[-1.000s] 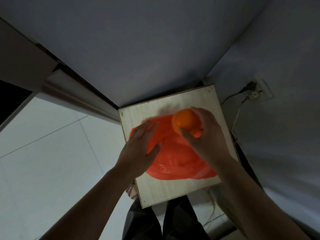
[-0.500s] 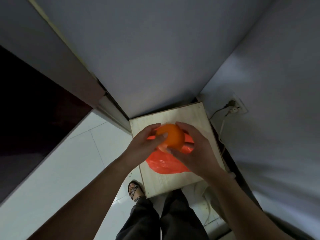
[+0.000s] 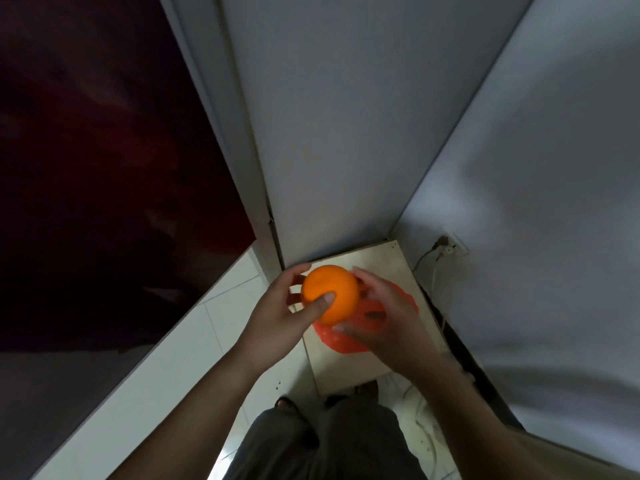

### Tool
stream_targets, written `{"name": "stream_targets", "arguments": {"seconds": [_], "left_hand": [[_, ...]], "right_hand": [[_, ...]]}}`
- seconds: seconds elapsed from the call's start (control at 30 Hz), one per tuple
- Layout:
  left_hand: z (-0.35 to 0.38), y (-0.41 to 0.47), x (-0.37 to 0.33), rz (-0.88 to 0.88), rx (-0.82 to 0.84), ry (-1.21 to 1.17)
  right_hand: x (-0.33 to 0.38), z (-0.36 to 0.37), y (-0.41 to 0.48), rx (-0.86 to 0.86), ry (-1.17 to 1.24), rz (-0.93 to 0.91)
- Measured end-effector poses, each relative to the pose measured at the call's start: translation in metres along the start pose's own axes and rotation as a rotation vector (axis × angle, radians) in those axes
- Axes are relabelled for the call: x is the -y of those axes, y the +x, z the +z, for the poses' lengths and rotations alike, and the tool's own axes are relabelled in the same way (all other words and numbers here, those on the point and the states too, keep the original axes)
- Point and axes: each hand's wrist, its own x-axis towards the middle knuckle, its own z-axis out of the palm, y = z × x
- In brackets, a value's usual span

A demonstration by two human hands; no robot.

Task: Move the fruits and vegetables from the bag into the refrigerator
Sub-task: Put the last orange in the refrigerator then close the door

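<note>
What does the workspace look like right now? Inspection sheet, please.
Surface: pale wooden board in the corner between grey walls.
Job's things: orange held above the red bag, which lies on the board.
Clutter: nothing seen.
Hands: left hand grips the orange, thumb across its front; right hand beside it, fingers spread, contact unclear.
Cables: plug in the wall socket; white cable drops beside the board.
Surroundings: white tiled floor; dark red panel on the left.

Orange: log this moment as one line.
left hand: grips orange, thumb on front | right hand: relaxed beside orange, above red bag | red bag: on wooden board | status: orange out of bag
</note>
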Motion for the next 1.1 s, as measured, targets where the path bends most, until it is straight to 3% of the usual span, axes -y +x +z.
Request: {"name": "stream_targets", "arguments": {"seconds": [0.1,0.57,0.73,0.87,1.1], "left_hand": [[-0.007,-0.019,-0.007,0.015,-0.041,-0.028],[-0.001,-0.124,0.012,-0.153,-0.502,-0.133],[0.018,-0.169,0.032,-0.221,-0.683,-0.432],[0.027,-0.201,0.045,-0.226,-0.772,-0.551],[0.009,-0.265,0.083,-0.307,-0.94,-0.379]], "right_hand": [[0.016,-0.004,0.0,0.031,0.014,-0.02],[0.057,0.027,0.006,0.598,-0.118,-0.425],[0.051,0.054,-0.012,0.709,0.098,-0.319],[0.06,0.075,-0.028,0.857,0.096,-0.306],[0.096,0.126,-0.054,0.981,-0.08,-0.51]]}}
